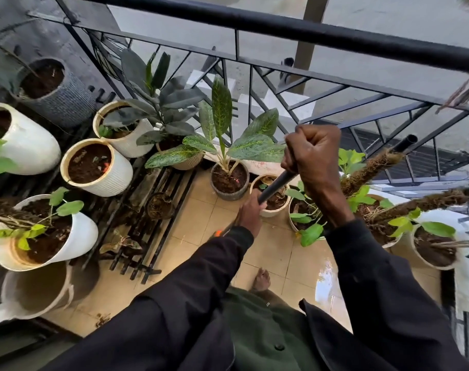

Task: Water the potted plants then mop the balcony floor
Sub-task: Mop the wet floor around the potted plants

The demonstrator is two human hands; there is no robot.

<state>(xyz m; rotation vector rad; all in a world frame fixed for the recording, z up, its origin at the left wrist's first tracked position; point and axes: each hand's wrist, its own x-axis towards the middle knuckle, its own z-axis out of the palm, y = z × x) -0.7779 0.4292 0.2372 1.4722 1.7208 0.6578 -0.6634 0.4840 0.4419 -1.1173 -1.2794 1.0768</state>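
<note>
Right hand [312,159]: fingers curled tight round the upper part of the handle [277,186]. Left hand [250,214]: wrapped round the same handle lower down. Handle slants down-left over the floor [268,253]; its lower end is hidden behind the left sleeve [201,263]. Pots [229,195] stand at the floor's railing [281,26] edge; the right side of the floor shows a wet sheen

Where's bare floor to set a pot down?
Dry tiles between the rack and the gray pot; wet tiles right of the foot. Crowded: pots fill the rack and line the railing.
</note>
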